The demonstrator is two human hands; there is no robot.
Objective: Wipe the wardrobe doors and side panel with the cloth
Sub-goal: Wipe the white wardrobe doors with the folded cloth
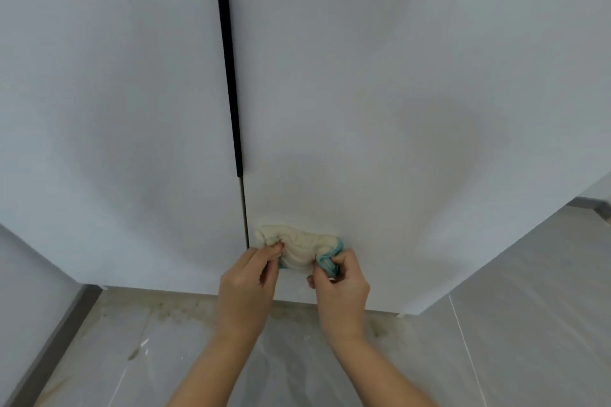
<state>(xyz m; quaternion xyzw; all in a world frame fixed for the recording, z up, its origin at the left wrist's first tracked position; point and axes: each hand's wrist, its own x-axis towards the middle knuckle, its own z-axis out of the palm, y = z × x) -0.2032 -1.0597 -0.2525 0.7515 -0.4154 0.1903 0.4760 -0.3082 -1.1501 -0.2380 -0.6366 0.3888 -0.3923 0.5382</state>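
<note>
a soft cloth [299, 246] is bunched up and wrinkly. it is cream white with a blue-green edge at its right end. it is held low down on the right door [380, 92], just beside the thin gap between the two doors. i cannot tell if it touches the door.

the left hand [246, 277] pinches the left end of the cloth with curled fingers, so its grip is closed tight on it. the right hand [342, 287] pinches the blue-green end between thumb and fingers, and its grip is closed on the cloth too.

the right door and the left door [115, 109] are flat, smooth and dull white. a long thin black strip [228, 59] runs down the edge between them and stops above the cloth.

under the doors is the floor [496, 340], made of big smooth grey tiles with thin pale lines between them. near the doors it has brown dirty marks [172, 307]. on the left a white wall [26, 291] meets the floor with a dark grey board [49, 350] along its foot.
</note>
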